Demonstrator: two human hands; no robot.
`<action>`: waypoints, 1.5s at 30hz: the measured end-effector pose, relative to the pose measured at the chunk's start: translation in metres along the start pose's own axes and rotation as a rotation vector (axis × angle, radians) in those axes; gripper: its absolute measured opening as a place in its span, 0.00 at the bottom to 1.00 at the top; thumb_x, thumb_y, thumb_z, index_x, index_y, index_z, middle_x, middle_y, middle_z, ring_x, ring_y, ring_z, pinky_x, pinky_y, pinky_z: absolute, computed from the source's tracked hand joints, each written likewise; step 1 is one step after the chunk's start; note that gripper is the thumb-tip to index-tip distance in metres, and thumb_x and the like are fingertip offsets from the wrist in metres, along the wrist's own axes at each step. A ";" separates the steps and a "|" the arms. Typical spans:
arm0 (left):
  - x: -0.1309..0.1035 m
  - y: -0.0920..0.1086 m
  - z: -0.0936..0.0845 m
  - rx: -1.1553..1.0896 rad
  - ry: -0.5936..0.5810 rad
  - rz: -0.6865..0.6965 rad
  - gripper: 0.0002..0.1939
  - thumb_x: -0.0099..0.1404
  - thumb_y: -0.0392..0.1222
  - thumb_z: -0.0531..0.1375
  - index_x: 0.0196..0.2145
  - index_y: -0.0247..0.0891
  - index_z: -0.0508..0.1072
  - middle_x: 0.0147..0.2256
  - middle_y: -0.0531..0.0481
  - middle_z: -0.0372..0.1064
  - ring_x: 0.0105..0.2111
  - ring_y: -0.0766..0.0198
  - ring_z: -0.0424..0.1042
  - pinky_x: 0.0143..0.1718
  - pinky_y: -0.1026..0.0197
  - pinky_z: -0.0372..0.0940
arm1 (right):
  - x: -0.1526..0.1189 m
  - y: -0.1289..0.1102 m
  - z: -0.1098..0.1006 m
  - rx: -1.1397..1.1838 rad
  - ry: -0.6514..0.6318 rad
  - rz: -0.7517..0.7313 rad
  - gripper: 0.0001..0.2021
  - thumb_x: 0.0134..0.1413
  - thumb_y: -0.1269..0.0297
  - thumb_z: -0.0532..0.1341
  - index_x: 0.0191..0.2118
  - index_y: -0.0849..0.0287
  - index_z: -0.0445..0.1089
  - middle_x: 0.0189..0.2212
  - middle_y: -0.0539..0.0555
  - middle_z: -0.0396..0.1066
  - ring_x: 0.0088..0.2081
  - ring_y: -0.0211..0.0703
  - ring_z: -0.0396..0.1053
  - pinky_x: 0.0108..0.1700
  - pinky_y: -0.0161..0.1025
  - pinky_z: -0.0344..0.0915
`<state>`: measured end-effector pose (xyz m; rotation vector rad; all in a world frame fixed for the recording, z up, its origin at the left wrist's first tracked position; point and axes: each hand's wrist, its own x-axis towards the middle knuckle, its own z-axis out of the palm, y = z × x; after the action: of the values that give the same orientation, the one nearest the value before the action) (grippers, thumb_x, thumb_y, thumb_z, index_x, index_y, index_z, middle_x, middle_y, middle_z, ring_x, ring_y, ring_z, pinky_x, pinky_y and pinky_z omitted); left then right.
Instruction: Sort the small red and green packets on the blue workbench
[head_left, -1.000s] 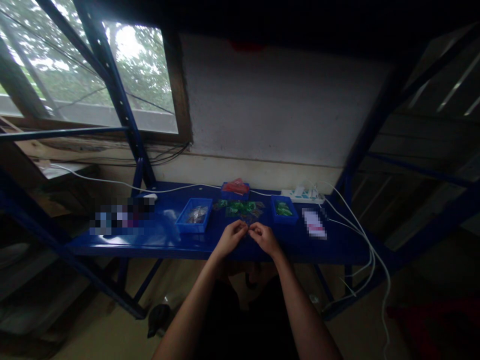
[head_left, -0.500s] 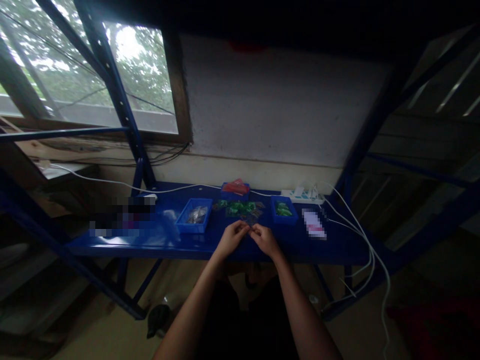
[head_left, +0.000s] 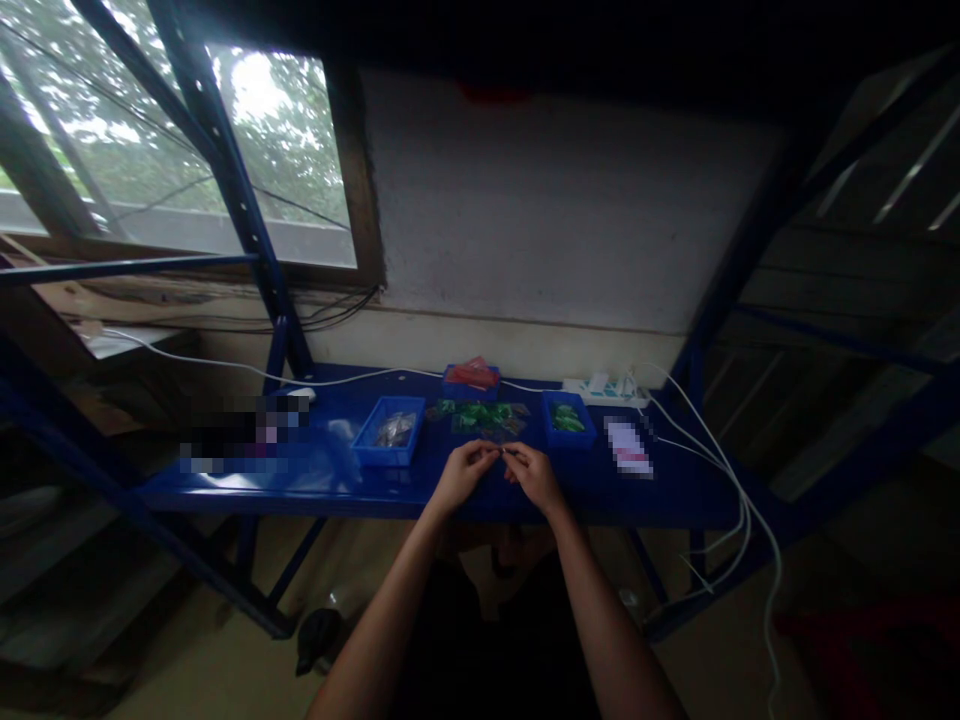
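Note:
My left hand (head_left: 466,470) and my right hand (head_left: 531,474) meet fingertip to fingertip over the front of the blue table (head_left: 315,490). Both are closed in a pinch. Whatever lies between the fingers is too small and dark to name. Just beyond them is a spread of small clear packets with green contents (head_left: 484,415). To the left stands a blue bin (head_left: 384,460) with clear packets (head_left: 396,429) inside. On the right, another blue bin (head_left: 570,438) contains green items (head_left: 566,417).
A third blue bin (head_left: 471,394) with red plastic packaging (head_left: 474,373) stands by the wall. A white power strip (head_left: 607,391) and a blurred-out flat item (head_left: 628,446) lie at the right. White cables (head_left: 739,475) hang over the right end. Blue posts (head_left: 259,220) frame the table.
The fingers of my right hand have shifted slightly and curled at the pinch. My left hand stays almost in place, and the bins and packets have not moved.

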<state>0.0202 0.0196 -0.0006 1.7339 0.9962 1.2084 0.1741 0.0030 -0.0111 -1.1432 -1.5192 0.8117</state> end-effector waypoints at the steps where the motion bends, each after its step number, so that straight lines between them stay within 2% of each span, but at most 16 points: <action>1: 0.000 0.000 0.000 -0.013 -0.006 -0.013 0.18 0.56 0.51 0.59 0.36 0.32 0.74 0.22 0.53 0.67 0.23 0.66 0.64 0.25 0.66 0.57 | 0.001 0.001 0.000 0.017 0.006 0.006 0.12 0.52 0.60 0.56 0.38 0.60 0.72 0.18 0.49 0.68 0.20 0.37 0.65 0.24 0.32 0.61; 3: 0.001 0.001 0.000 -0.039 0.000 -0.032 0.19 0.57 0.52 0.58 0.38 0.32 0.72 0.21 0.54 0.65 0.21 0.67 0.63 0.24 0.66 0.56 | 0.002 0.002 0.000 0.040 0.022 0.009 0.13 0.51 0.61 0.56 0.38 0.60 0.72 0.23 0.52 0.72 0.24 0.38 0.68 0.25 0.33 0.62; 8: 0.002 0.002 0.002 -0.032 -0.007 -0.050 0.20 0.61 0.55 0.53 0.32 0.33 0.71 0.23 0.52 0.67 0.23 0.67 0.65 0.25 0.66 0.58 | 0.004 0.005 -0.002 0.043 0.035 -0.012 0.14 0.52 0.62 0.54 0.41 0.58 0.73 0.34 0.54 0.75 0.31 0.41 0.70 0.27 0.34 0.65; 13: 0.003 -0.004 0.003 -0.048 -0.027 -0.098 0.27 0.55 0.53 0.59 0.46 0.29 0.70 0.22 0.53 0.68 0.22 0.66 0.65 0.25 0.66 0.57 | 0.005 0.005 -0.003 0.082 0.016 -0.011 0.16 0.52 0.64 0.52 0.40 0.58 0.74 0.39 0.54 0.75 0.30 0.39 0.69 0.29 0.34 0.66; 15: 0.004 -0.005 0.003 -0.056 -0.056 -0.105 0.27 0.56 0.53 0.59 0.46 0.29 0.70 0.23 0.51 0.70 0.23 0.65 0.66 0.25 0.65 0.58 | 0.004 0.004 -0.004 0.133 0.011 -0.011 0.18 0.53 0.63 0.49 0.40 0.58 0.74 0.40 0.55 0.74 0.34 0.41 0.70 0.29 0.33 0.66; 17: 0.003 -0.005 0.003 -0.034 -0.081 -0.096 0.23 0.57 0.53 0.57 0.40 0.30 0.73 0.24 0.49 0.71 0.24 0.65 0.67 0.25 0.65 0.58 | 0.004 0.004 -0.003 0.145 0.010 -0.011 0.17 0.54 0.62 0.49 0.40 0.59 0.73 0.40 0.55 0.74 0.37 0.43 0.70 0.29 0.33 0.66; 20: 0.003 -0.003 0.004 0.037 -0.082 -0.051 0.18 0.58 0.52 0.56 0.30 0.32 0.73 0.24 0.49 0.71 0.25 0.65 0.67 0.26 0.65 0.58 | 0.003 0.005 -0.003 0.078 0.005 -0.005 0.13 0.51 0.62 0.55 0.40 0.58 0.72 0.34 0.53 0.74 0.32 0.41 0.70 0.28 0.33 0.65; 22: 0.002 -0.003 0.005 0.082 -0.067 -0.030 0.16 0.58 0.51 0.55 0.28 0.34 0.72 0.24 0.50 0.70 0.25 0.64 0.66 0.27 0.65 0.58 | 0.003 0.005 -0.002 0.046 0.000 -0.009 0.12 0.50 0.63 0.56 0.39 0.58 0.72 0.32 0.53 0.74 0.31 0.41 0.70 0.28 0.33 0.65; 26: 0.002 -0.003 0.005 0.121 -0.059 -0.024 0.13 0.58 0.48 0.55 0.28 0.35 0.70 0.24 0.51 0.69 0.25 0.64 0.66 0.27 0.65 0.58 | 0.003 0.004 -0.002 0.021 0.009 -0.030 0.11 0.49 0.65 0.55 0.38 0.57 0.71 0.33 0.52 0.73 0.33 0.42 0.70 0.31 0.34 0.66; 32: 0.008 -0.006 0.003 0.208 -0.084 -0.027 0.11 0.60 0.43 0.53 0.27 0.35 0.69 0.24 0.51 0.70 0.25 0.65 0.67 0.27 0.66 0.58 | 0.007 0.009 -0.001 -0.056 0.039 -0.021 0.09 0.47 0.67 0.54 0.34 0.58 0.69 0.30 0.51 0.72 0.31 0.41 0.70 0.31 0.35 0.66; 40: 0.019 -0.007 0.003 0.636 -0.176 0.070 0.10 0.64 0.38 0.51 0.31 0.37 0.71 0.31 0.44 0.73 0.33 0.58 0.72 0.32 0.63 0.58 | 0.016 0.013 0.000 -0.267 0.016 -0.001 0.09 0.46 0.72 0.53 0.27 0.58 0.70 0.24 0.50 0.71 0.29 0.41 0.69 0.33 0.36 0.65; 45: 0.023 -0.011 0.003 0.552 -0.155 0.011 0.09 0.63 0.38 0.52 0.32 0.37 0.72 0.32 0.45 0.74 0.34 0.58 0.72 0.33 0.64 0.59 | 0.021 0.012 -0.001 -0.287 0.020 0.066 0.09 0.45 0.73 0.54 0.25 0.57 0.71 0.21 0.49 0.71 0.25 0.40 0.69 0.30 0.35 0.65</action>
<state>0.0265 0.0440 -0.0037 2.2161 1.3073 0.8297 0.1774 0.0268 -0.0149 -1.4128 -1.6246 0.6364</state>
